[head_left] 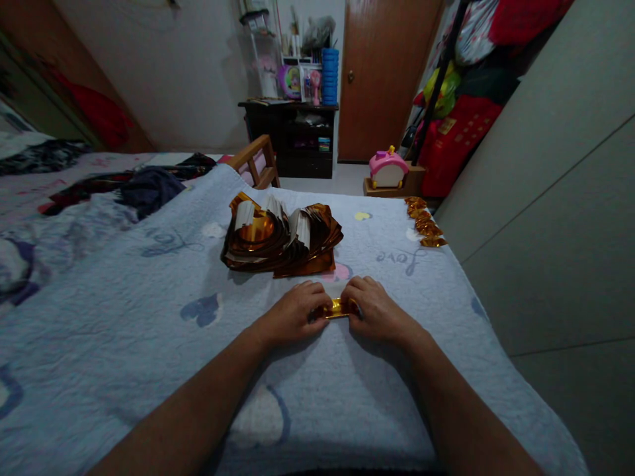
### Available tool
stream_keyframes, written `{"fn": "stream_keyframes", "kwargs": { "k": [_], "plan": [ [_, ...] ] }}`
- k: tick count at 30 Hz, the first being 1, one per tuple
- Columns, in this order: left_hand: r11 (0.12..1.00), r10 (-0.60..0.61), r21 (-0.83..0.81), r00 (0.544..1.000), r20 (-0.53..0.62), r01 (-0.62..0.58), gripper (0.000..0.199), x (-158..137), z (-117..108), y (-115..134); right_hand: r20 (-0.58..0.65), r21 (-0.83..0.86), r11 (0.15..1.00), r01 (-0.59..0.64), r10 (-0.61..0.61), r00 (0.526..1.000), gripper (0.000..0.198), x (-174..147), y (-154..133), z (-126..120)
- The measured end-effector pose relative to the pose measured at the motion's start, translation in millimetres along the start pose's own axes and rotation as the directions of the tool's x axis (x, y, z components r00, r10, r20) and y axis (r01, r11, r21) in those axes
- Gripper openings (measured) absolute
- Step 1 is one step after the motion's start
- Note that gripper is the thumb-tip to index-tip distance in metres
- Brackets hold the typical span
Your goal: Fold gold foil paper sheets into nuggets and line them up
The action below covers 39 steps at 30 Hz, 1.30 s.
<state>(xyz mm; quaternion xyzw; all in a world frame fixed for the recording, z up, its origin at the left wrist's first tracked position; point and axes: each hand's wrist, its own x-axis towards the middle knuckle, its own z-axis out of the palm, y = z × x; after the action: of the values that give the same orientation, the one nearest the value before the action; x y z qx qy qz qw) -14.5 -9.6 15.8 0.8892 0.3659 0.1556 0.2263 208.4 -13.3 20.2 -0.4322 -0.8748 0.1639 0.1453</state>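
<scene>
A small rolled piece of gold foil paper (338,307) is held level between my two hands, just above or on the blue bedspread. My left hand (296,309) pinches its left end, with the fingers curled over it. On the other end, my right hand (373,305) has its thumb and fingers closed in the same way. Both ends of the foil are hidden by my fingers. Beyond my hands lies a thick, curled stack of gold foil sheets (282,241) with whitish backs. Several folded gold foil pieces (425,225) sit in a row at the far right edge.
The bedspread (198,370) with hearts and lettering covers the surface under my hands. Dark crumpled clothes (151,188) lie at the left. Behind stand a black cabinet (302,142), a wooden door (384,79) and a pink toy (387,168). A pale panel (560,198) borders the right side.
</scene>
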Motion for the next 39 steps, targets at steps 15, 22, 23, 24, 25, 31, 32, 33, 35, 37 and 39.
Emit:
{"fn": "stream_keyframes", "kwargs": {
  "k": [15,22,23,24,25,31,32,33,35,37,39],
  "plan": [
    [0.993,-0.103,-0.073,0.982,-0.157,0.092,0.009,1.0,2.2,-5.6,-0.067,0.087,0.992,-0.087,0.093,0.993,0.022,4.8,14.3,6.3],
    [0.99,-0.139,-0.037,0.974,-0.181,0.134,0.008,1.5,0.8,-4.4,-0.163,0.195,0.979,-0.056,0.089,0.983,0.021,6.0,11.2,-1.0],
    [0.991,-0.134,-0.015,0.972,-0.191,0.133,0.008,1.6,1.3,-4.8,-0.173,0.195,0.98,-0.051,0.085,0.981,0.021,5.9,10.0,-2.0],
    [0.991,-0.131,0.006,0.971,-0.2,0.134,0.008,1.7,1.9,-5.3,-0.181,0.191,0.981,-0.047,0.082,0.98,0.02,5.7,8.8,-2.7],
    [0.99,-0.131,0.022,0.97,-0.207,0.138,0.009,1.8,2.4,-5.7,-0.187,0.185,0.982,-0.043,0.078,0.979,0.02,5.6,7.5,-3.4],
    [0.986,-0.161,-0.001,0.954,-0.251,0.166,0.014,2.2,4.2,-5.6,-0.185,0.185,0.983,0.011,0.024,0.983,0.02,5.6,-2.3,-7.9],
    [0.986,-0.163,-0.012,0.95,-0.265,0.166,0.014,2.4,4.3,-5.1,-0.184,0.187,0.982,0.014,0.021,0.983,0.021,5.8,-4.2,-8.5],
    [0.986,-0.164,-0.023,0.946,-0.281,0.164,0.014,2.7,4.6,-4.5,-0.183,0.188,0.982,0.016,0.019,0.983,0.021,6.0,-5.8,-8.7],
    [0.987,-0.161,-0.042,0.938,-0.308,0.155,0.014,3.5,5.4,-3.5,-0.185,0.193,0.981,0.019,0.017,0.983,0.02,6.4,-8.3,-8.3],
    [0.988,-0.157,-0.052,0.929,-0.334,0.148,0.015,4.5,6.8,-3.0,-0.193,0.2,0.98,0.026,0.014,0.981,0.018,6.7,-9.6,-7.1],
    [0.988,-0.152,-0.054,0.923,-0.353,0.142,0.015,5.6,8.4,-3.0,-0.203,0.205,0.978,0.033,0.009,0.979,0.018,6.9,-10.3,-6.0]
  ]
}}
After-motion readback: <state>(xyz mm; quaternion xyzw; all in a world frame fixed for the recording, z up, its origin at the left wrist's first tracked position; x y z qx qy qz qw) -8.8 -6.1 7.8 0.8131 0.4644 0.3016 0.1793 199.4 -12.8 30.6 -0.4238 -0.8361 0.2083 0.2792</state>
